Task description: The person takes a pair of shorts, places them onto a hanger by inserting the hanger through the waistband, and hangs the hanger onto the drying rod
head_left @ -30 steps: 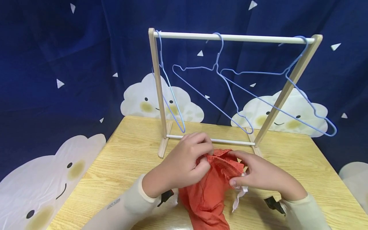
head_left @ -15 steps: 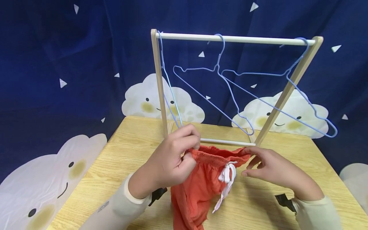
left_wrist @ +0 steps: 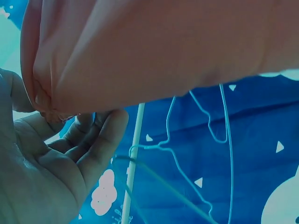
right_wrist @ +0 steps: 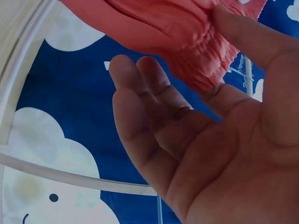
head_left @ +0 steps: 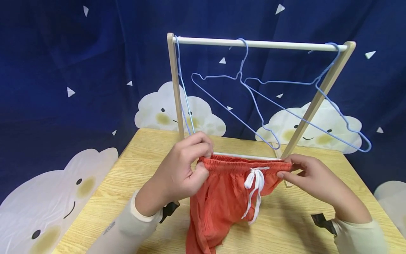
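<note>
Garment [head_left: 219, 203], red: waistband [head_left: 233, 166] pinched at opposite ends by left hand [head_left: 179, 168] and right hand [head_left: 314, 180], best held level and evenly taut.

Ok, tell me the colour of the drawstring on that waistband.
White: the drawstring shows best in the head view, against the orange-red waistband.

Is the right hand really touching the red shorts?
Touching. In the right wrist view, the thumb of the right hand lies against the gathered waistband of the red shorts.
</note>
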`<state>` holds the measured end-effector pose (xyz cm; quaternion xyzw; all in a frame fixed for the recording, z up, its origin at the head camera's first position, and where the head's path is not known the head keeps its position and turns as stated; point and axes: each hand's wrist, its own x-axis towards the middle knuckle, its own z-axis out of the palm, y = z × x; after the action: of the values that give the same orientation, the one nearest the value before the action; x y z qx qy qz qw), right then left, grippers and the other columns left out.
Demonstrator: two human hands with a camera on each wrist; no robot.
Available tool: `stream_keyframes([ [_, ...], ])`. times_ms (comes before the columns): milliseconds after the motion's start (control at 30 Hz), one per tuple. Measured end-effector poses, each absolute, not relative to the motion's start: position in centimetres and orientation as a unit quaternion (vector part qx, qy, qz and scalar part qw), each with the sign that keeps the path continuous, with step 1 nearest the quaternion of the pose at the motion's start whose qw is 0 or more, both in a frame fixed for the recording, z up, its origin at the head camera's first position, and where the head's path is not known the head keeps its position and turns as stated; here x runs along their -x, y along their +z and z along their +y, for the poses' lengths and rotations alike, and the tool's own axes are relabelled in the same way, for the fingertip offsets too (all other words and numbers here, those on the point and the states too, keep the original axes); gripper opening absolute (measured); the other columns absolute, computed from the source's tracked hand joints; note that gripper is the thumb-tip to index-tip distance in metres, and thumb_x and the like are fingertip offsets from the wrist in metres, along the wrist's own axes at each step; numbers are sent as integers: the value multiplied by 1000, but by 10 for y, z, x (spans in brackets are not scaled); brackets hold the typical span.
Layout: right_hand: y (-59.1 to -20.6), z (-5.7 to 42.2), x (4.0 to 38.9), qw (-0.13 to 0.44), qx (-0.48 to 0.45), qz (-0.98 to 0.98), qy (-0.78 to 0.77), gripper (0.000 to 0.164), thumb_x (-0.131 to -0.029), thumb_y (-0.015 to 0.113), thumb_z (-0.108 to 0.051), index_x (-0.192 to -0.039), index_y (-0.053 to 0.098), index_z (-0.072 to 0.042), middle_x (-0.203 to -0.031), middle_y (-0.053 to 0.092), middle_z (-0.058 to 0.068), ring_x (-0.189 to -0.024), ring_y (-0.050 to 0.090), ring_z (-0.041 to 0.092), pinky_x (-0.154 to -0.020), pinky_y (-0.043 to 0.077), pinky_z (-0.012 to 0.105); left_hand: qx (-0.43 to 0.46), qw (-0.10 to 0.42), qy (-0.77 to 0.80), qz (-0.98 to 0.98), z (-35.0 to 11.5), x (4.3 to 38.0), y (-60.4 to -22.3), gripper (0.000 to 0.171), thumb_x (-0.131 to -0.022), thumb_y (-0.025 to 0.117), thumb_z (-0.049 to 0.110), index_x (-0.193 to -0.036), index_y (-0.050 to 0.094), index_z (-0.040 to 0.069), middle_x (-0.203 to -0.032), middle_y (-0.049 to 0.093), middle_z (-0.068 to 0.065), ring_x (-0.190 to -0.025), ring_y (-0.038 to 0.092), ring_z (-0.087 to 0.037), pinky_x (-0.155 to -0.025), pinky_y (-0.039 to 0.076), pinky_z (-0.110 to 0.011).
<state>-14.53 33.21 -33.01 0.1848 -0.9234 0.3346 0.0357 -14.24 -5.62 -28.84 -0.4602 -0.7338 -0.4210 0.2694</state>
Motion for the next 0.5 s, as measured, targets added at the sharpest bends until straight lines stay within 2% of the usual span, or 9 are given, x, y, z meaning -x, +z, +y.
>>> stream_keyframes([
  [167,-325,335,141,76,-209,-910,349,7,-98,81,-10,-101,78,-16,-97,77,-7,-88,73,5,-70,60,24,446,271,-424,-740,-65,147,-287,16,-84,54,3,-74,50,15,-96,60,0,-91,58,-12,-76,50,-31],
  [300,-320,335,135,98,-217,-894,380,9,-97,80,-2,-100,78,-10,-96,77,-8,-83,74,11,-73,58,22,433,270,-429,-745,-70,151,-286,24,-90,65,8,-74,50,17,-95,62,2,-94,61,-12,-77,52,-31],
  [400,-317,335,131,115,-217,-881,403,13,-94,80,4,-98,77,-9,-99,77,-5,-84,73,14,-75,58,22,424,273,-430,-749,-73,154,-285,27,-93,68,8,-75,50,17,-89,60,4,-91,60,-12,-76,51,-30],
  [500,-315,336,128,135,-223,-865,428,18,-92,79,10,-98,77,-7,-100,77,2,-86,71,16,-76,59,21,416,282,-425,-753,-75,156,-284,22,-94,70,6,-80,56,15,-81,55,4,-83,57,-11,-73,51,-29],
])
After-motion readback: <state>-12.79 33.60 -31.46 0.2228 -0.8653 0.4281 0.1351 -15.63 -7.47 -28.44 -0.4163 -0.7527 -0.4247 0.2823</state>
